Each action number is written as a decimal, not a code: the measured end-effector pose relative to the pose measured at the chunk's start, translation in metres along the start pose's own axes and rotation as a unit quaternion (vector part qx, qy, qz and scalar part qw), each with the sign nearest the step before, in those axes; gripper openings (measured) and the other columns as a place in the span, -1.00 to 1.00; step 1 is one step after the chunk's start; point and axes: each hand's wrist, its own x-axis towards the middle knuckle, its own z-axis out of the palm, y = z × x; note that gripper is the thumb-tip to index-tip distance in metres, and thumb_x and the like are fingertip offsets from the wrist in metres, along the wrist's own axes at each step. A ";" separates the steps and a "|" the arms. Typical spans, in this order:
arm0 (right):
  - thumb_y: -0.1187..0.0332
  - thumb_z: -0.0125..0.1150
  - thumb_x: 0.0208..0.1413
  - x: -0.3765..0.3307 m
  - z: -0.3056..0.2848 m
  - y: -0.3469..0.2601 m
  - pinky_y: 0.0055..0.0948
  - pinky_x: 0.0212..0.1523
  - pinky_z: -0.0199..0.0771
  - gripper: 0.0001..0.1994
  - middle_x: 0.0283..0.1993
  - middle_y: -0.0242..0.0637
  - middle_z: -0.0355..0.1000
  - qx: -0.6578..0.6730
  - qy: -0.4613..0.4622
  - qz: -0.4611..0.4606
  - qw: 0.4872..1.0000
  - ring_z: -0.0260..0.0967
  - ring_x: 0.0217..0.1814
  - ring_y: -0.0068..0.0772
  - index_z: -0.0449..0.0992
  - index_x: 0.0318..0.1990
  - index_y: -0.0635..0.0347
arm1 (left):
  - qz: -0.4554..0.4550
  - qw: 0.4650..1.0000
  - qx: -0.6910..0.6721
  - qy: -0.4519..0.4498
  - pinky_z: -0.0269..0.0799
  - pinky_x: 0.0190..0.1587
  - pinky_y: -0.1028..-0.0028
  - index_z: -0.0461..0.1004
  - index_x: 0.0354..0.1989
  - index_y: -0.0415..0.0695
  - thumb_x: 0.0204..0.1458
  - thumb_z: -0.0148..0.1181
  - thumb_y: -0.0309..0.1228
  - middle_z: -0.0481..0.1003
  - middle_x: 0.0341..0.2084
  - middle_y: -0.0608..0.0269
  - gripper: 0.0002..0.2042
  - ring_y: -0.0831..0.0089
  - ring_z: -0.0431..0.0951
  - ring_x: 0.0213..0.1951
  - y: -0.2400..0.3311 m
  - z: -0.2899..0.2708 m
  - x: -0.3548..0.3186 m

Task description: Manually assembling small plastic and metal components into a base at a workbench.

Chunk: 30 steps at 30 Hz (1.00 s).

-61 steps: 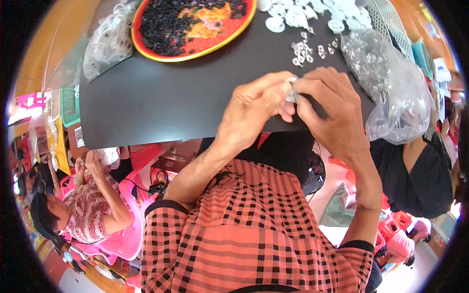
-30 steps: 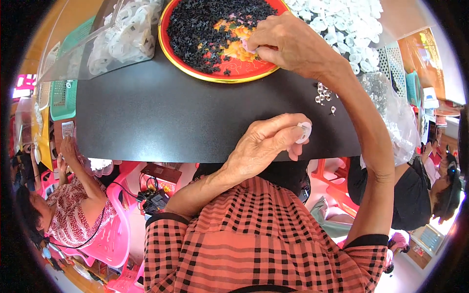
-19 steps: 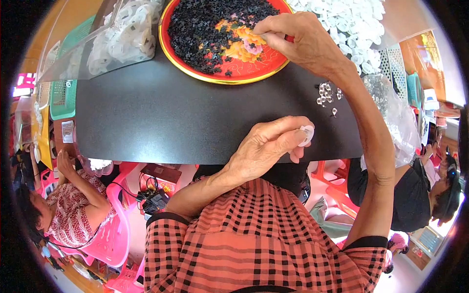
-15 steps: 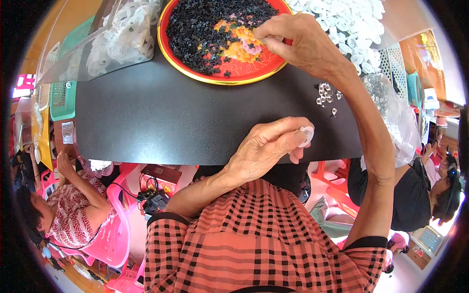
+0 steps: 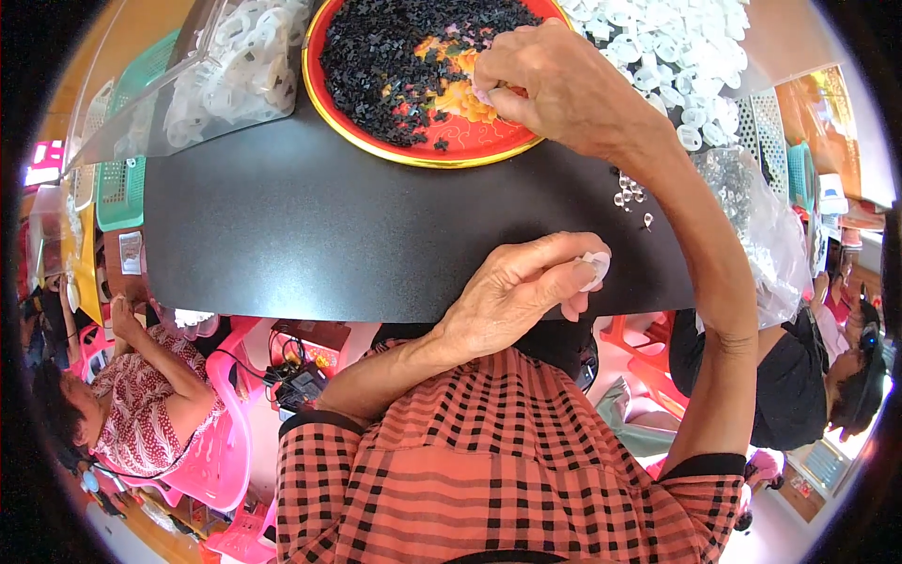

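Note:
My left hand (image 5: pixel 521 293) is held above the front edge of the dark table, pinching a small white plastic ring-shaped piece (image 5: pixel 596 269) between thumb and fingers. Farther off, my right hand (image 5: pixel 554 89) reaches over a round red tray (image 5: pixel 395 156) with a gold rim. Its thumb and fingertips are pressed together at the tray's flower-patterned bottom; whatever is between them is hidden. Many tiny black parts (image 5: pixel 376 80) lie heaped over the tray's left and far side.
White plastic pieces (image 5: pixel 667 56) are piled at the far right; more fill a clear bin (image 5: pixel 240 80) at left. Small clear-and-metal parts (image 5: pixel 628 195) lie near my right forearm, beside a plastic bag (image 5: pixel 752 226). Seated people (image 5: pixel 155 385) flank the table.
My right hand has moved slightly left over the tray, its fingertips now lower among the black parts' edge. My left hand keeps the white piece, shifted slightly.

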 end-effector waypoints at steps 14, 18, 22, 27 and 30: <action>0.52 0.21 0.00 -0.006 -0.005 -0.004 -0.60 -0.46 0.33 -0.92 -0.61 -0.38 0.39 0.184 0.057 0.093 0.977 0.31 -0.56 -0.67 0.55 -0.33 0.29 | 0.038 0.999 0.007 0.021 0.45 -0.34 0.60 0.45 -0.06 -0.28 0.20 0.08 -0.34 0.45 -0.43 0.34 -0.73 0.64 0.45 -0.45 -0.003 0.002 0.001; 0.55 0.19 -0.01 -0.006 -0.011 -0.008 -0.63 -0.46 0.31 -0.91 -0.63 -0.42 0.37 0.185 0.043 0.133 0.973 0.28 -0.56 -0.73 0.54 -0.32 0.31 | 0.040 0.999 0.001 0.028 0.45 -0.35 0.61 0.45 -0.05 -0.28 0.20 0.08 -0.34 0.45 -0.43 0.34 -0.73 0.64 0.45 -0.45 -0.005 0.003 0.001; 0.42 0.22 -0.05 -0.010 -0.011 -0.005 -0.43 -0.40 0.47 -0.90 -0.52 -0.16 0.50 0.179 0.039 0.139 0.973 0.49 -0.48 -0.35 0.56 -0.37 0.24 | 0.041 0.999 0.007 0.029 0.44 -0.35 0.61 0.44 -0.05 -0.28 0.19 0.08 -0.35 0.45 -0.43 0.34 -0.73 0.64 0.45 -0.45 -0.004 0.003 0.002; 0.42 0.20 -0.06 -0.006 -0.007 -0.006 -0.38 -0.38 0.45 -0.89 -0.50 -0.19 0.47 0.170 0.028 0.107 0.979 0.47 -0.47 -0.27 0.56 -0.36 0.21 | 0.037 0.999 0.003 0.019 0.44 -0.35 0.61 0.44 -0.05 -0.27 0.20 0.07 -0.35 0.45 -0.43 0.35 -0.74 0.64 0.45 -0.45 -0.006 0.003 0.002; 0.42 0.19 -0.10 -0.004 0.002 -0.003 -0.31 -0.36 0.43 -0.88 -0.50 -0.18 0.43 0.143 0.052 0.047 0.987 0.43 -0.44 -0.17 0.56 -0.37 0.20 | 0.030 0.999 -0.002 0.021 0.44 -0.34 0.61 0.44 -0.04 -0.26 0.20 0.07 -0.35 0.45 -0.42 0.35 -0.74 0.65 0.44 -0.44 -0.005 0.003 0.001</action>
